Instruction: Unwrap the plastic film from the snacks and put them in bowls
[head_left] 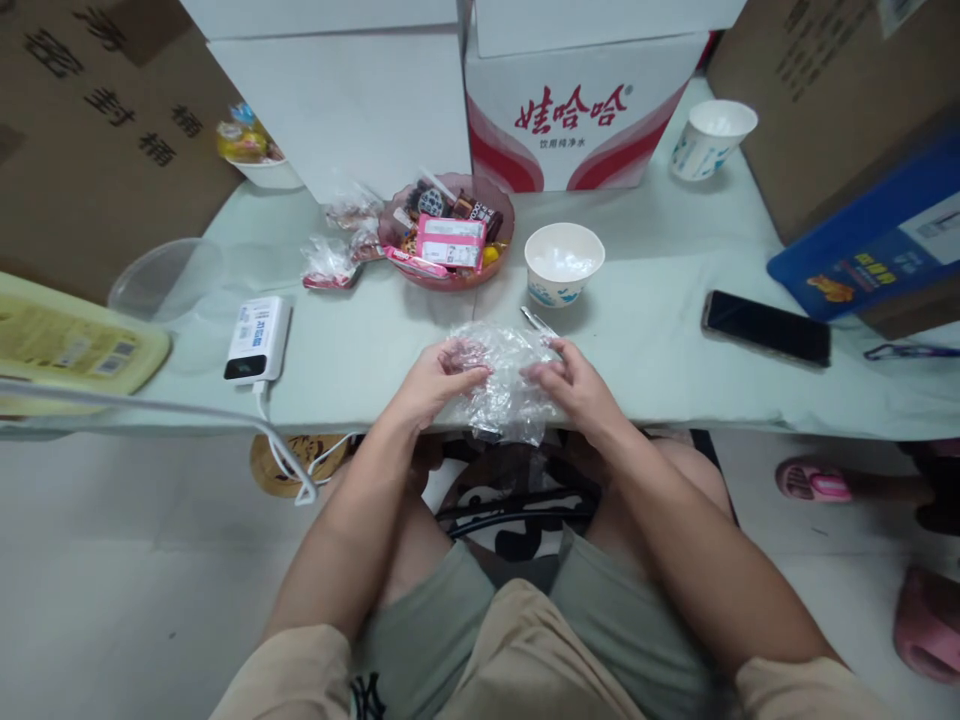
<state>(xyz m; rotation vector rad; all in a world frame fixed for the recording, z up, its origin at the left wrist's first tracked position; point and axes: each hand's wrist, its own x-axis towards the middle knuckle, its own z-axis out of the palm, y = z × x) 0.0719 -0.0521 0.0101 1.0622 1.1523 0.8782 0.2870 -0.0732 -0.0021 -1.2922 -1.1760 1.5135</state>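
Note:
A crumpled clear plastic bag (510, 385) spreads between my hands at the table's front edge, part of it hanging over the edge. My left hand (442, 380) grips its left side, thumb pressed toward the fingers. On the other side my right hand (574, 385) pinches the bag with thumb and fingers. A slim silvery object (537, 322) points out beyond my right fingertips; whether it is held or lies on the table I cannot tell. Just behind it stands a white paper cup (564, 262). A pinkish bowl (442, 283) of wrapped snacks is beyond my left hand.
Small wrapped packets (330, 265) lie left of the bowl. A white power bank (259, 340) with a cable sits at left, near a clear plastic lid (165, 280). To the right are a phone (765, 327) and another paper cup (712, 140). White cartons (577, 120) line the back.

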